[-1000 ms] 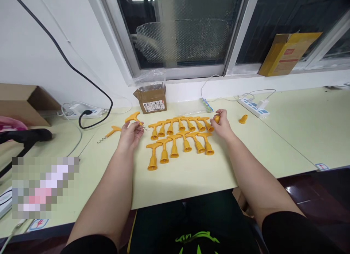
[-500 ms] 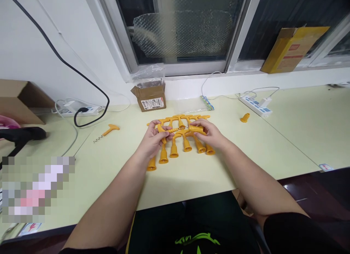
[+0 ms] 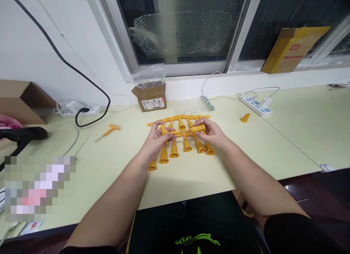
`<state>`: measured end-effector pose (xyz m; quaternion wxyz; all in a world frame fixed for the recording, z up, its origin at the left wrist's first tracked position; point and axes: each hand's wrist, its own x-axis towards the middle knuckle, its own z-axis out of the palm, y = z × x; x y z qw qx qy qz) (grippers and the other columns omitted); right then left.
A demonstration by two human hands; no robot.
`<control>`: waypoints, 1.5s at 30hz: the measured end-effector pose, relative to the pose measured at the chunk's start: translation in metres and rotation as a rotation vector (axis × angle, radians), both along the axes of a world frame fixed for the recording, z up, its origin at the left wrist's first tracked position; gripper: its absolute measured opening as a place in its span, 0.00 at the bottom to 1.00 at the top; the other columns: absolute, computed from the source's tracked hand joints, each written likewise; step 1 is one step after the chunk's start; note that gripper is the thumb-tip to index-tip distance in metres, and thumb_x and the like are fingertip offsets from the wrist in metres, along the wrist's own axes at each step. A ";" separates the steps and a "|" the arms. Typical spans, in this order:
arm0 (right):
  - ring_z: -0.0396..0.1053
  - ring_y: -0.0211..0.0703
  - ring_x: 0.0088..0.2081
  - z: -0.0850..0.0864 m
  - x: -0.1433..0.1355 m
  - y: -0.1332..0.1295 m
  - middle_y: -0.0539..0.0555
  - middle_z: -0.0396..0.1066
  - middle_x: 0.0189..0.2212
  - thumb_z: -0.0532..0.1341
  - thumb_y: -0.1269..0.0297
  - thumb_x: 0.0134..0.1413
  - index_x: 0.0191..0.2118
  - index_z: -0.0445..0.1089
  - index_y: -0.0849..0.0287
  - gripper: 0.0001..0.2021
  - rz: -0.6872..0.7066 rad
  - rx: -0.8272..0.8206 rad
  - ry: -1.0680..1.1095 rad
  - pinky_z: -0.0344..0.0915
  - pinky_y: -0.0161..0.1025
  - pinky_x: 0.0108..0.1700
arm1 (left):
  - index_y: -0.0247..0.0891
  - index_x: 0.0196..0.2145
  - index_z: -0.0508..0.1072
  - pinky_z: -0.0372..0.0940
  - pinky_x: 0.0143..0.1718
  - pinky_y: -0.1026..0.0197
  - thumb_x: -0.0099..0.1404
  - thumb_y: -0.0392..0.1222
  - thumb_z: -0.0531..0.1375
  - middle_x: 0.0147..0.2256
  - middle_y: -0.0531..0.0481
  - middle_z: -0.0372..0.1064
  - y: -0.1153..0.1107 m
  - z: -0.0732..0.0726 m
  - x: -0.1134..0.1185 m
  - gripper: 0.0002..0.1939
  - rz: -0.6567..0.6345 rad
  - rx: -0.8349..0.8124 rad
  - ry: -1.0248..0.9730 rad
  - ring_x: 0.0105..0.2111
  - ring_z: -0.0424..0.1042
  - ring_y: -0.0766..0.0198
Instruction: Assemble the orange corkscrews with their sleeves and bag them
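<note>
Above the table my left hand (image 3: 158,137) is closed on a yellow corkscrew (image 3: 164,130) by its T-shaped handle, the metal spiral pointing right. My right hand (image 3: 212,133) pinches a yellow bell-shaped sleeve (image 3: 198,128), its flared end to the right. The spiral's tip meets the sleeve's narrow end; how far it goes in I cannot tell. Beneath and around both hands lie two rows of yellow corkscrews with sleeves (image 3: 187,146), partly hidden by my fingers. A lone corkscrew (image 3: 110,130) without a sleeve lies at the left, and a loose sleeve (image 3: 245,118) at the right.
An opened cardboard box (image 3: 152,99) stands by the wall behind the rows, beside a clear plastic bag (image 3: 191,105). Power strips lie at the left (image 3: 94,111) and right (image 3: 255,106), with cables. A black cable (image 3: 65,62) hangs down at the left.
The sleeve in my right hand has turned slightly, its flared end showing more. Both hands keep their holds and have barely moved.
</note>
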<state>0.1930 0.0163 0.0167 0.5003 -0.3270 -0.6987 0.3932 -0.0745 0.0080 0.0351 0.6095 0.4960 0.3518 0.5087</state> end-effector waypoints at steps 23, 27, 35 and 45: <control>0.68 0.40 0.24 0.007 -0.019 -0.015 0.50 0.74 0.28 0.70 0.47 0.54 0.39 0.72 0.54 0.17 0.148 -0.338 -0.039 0.69 0.41 0.29 | 0.42 0.41 0.62 0.69 0.56 0.46 0.60 0.41 0.72 0.43 0.46 0.77 -0.026 0.004 0.018 0.21 0.010 0.301 0.348 0.48 0.78 0.55; 0.62 0.34 0.17 0.010 -0.022 -0.019 0.48 0.70 0.21 0.59 0.42 0.63 0.33 0.66 0.56 0.21 0.223 -0.480 -0.122 0.60 0.34 0.20 | 0.43 0.36 0.60 0.67 0.54 0.46 0.61 0.42 0.71 0.42 0.46 0.78 -0.031 0.007 0.017 0.20 0.000 0.450 0.461 0.46 0.78 0.53; 0.74 0.44 0.42 0.009 -0.017 -0.016 0.55 0.73 0.47 0.72 0.53 0.52 0.50 0.68 0.52 0.23 0.171 -0.227 -0.013 0.74 0.40 0.40 | 0.43 0.35 0.58 0.68 0.55 0.44 0.58 0.43 0.73 0.36 0.50 0.77 -0.028 0.012 0.017 0.24 0.101 0.345 0.352 0.47 0.78 0.51; 0.61 0.33 0.16 0.012 -0.019 -0.015 0.47 0.68 0.20 0.64 0.40 0.57 0.33 0.70 0.58 0.23 0.293 -0.685 0.043 0.60 0.32 0.16 | 0.42 0.32 0.61 0.72 0.50 0.43 0.57 0.43 0.74 0.37 0.48 0.79 -0.028 0.006 0.008 0.22 0.072 0.518 0.426 0.45 0.79 0.50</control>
